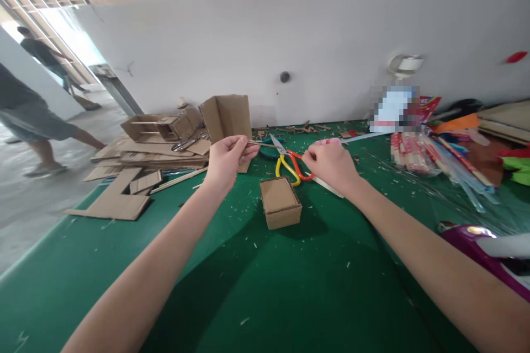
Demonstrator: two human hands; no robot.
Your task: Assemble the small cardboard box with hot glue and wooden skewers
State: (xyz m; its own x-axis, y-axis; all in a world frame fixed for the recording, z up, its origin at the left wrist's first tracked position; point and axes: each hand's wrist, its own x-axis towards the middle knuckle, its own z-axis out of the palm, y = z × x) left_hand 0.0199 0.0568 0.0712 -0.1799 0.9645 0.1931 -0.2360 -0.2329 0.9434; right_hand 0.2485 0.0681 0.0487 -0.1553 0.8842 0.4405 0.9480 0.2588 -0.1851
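Plain brown cardboard box [281, 197], yellow and orange-red scissors handles [295, 165], green tabletop [265, 292], pale grey wall [232, 38].

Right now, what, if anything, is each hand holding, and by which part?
The left hand pinches a thin, straight brownish strip, material unclear, by its left end. Whether the curled right hand holds anything cannot be told.

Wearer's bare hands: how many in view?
2: the bare left hand, left of the metal scissors with yellow and orange handles; the bare right hand, right of them.
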